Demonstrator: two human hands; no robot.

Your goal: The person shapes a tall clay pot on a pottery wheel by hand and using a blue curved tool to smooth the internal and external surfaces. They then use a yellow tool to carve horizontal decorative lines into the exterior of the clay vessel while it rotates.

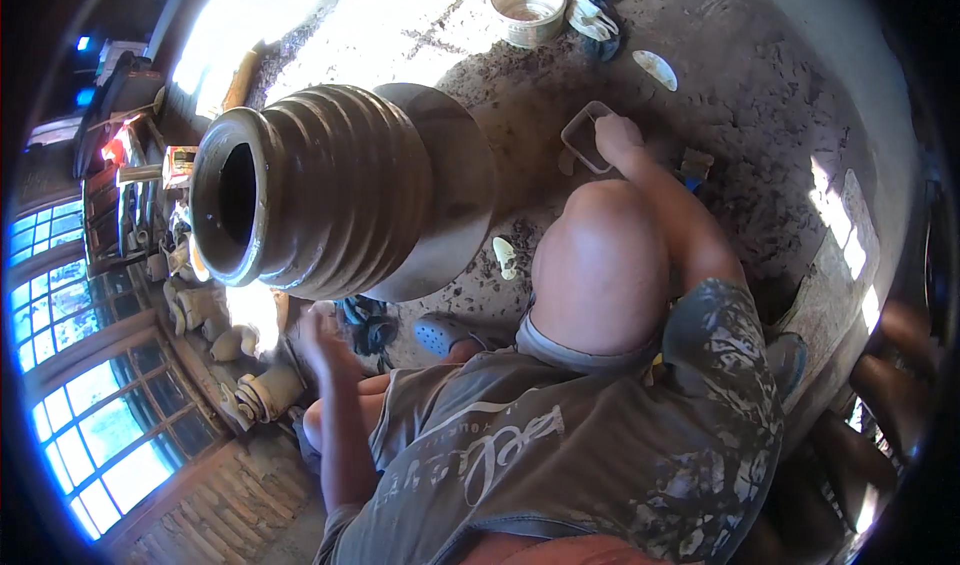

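A large ribbed brown clay pot (350, 185) with a thick rim and a dark mouth stands on a round wheel disc (470, 165), left of centre. My left hand (322, 333) is just beside the pot, below its rim; its fingers are blurred, so their hold does not show. Out to the right, my right hand (620, 141) is closed at the edge of a clear rectangular plastic tub (574, 133). Whatever its fingers hold is hidden. A pale flat piece (505, 258) lies on the floor between the wheel and my bent knee.
At the back stand a round pale bucket (527, 10) and a dark cloth (596, 35). A pale oval piece (655, 70) lies right of them. Several clay pieces (265, 390) line the left, below paned windows (110, 435). A dark rag (368, 327) lies below the pot.
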